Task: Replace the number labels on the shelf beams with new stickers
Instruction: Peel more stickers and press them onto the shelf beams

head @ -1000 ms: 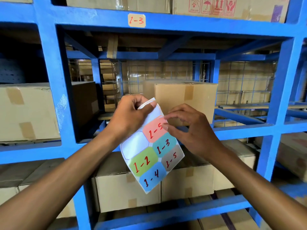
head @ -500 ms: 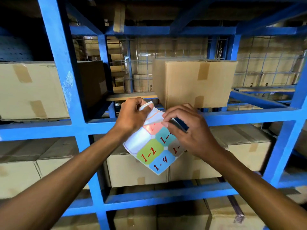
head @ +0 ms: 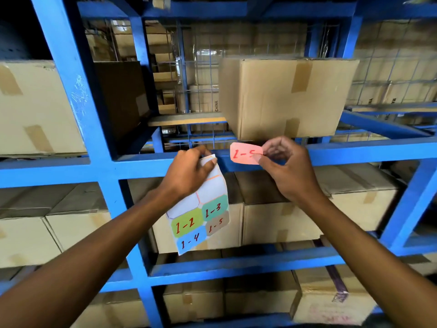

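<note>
My right hand [head: 287, 168] pinches a pink sticker [head: 244, 153] marked "1-5" by its right end, held in front of the blue shelf beam [head: 354, 152]; I cannot tell whether it touches the beam. A white sticker sheet [head: 201, 209] hangs from my left hand [head: 189, 174], which grips its top edge just left of the pink sticker. On the sheet remain coloured stickers reading 1-3, 1-2, 1-5 and 1-4, below blank peeled spots.
A blue upright post [head: 78, 110] stands at the left. A taped cardboard box [head: 288, 98] sits on the beam right above the pink sticker. More cardboard boxes [head: 279, 223] fill the shelves below and at the left [head: 35, 107].
The pink 1-5 sticker has come off the sheet and moved up to the beam in my right hand. The view has tilted down, so the upper beam with the old 1-3 label left the frame.
</note>
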A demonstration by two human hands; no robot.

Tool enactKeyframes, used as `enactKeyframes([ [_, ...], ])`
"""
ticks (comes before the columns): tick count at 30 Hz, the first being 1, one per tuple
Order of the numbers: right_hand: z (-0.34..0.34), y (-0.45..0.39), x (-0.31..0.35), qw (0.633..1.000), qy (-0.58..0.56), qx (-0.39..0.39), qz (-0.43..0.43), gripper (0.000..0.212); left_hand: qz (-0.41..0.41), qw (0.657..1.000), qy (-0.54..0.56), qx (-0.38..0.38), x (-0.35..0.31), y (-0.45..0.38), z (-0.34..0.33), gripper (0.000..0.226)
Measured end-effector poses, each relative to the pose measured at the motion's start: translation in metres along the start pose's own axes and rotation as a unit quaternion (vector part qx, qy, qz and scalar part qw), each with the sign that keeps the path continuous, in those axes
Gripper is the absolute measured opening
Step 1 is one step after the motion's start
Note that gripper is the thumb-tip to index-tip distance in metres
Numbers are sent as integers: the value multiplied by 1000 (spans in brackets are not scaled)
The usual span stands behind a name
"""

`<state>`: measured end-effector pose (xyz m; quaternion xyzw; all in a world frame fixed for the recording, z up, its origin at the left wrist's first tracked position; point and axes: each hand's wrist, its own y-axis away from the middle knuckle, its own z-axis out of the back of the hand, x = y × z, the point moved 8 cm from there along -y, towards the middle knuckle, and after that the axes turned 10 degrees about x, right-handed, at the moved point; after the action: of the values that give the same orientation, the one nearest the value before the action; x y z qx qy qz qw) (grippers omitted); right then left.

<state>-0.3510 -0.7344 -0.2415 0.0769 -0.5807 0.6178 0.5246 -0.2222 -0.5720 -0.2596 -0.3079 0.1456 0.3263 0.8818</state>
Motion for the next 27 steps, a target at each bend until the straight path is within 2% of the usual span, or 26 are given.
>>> enactKeyframes([
  [4, -2, -10, -53, 997, 43, 22, -54, 12, -10, 998, -60, 30, 11, -9, -22, 26],
  [10, -18, -29, -98, 989, 104, 75, -73, 13, -5, 990, -112, 91, 27, -22, -50, 42],
  [14, -34, -37, -110, 986, 117, 102, -68, 14, 32, 985, -127, 111, 35, -29, -57, 56],
  [17, -44, -43, -113, 985, 113, 116, -56, 15, 29, 980, -161, 110, 37, -35, -59, 59],
  [22, -51, -48, -119, 987, 105, 112, -55, 16, 34, 966, -227, 121, 45, -46, -62, 60],
  [27, -51, -52, -123, 989, 91, 105, -44, 13, 57, 956, -258, 128, 56, -53, -65, 72],
])
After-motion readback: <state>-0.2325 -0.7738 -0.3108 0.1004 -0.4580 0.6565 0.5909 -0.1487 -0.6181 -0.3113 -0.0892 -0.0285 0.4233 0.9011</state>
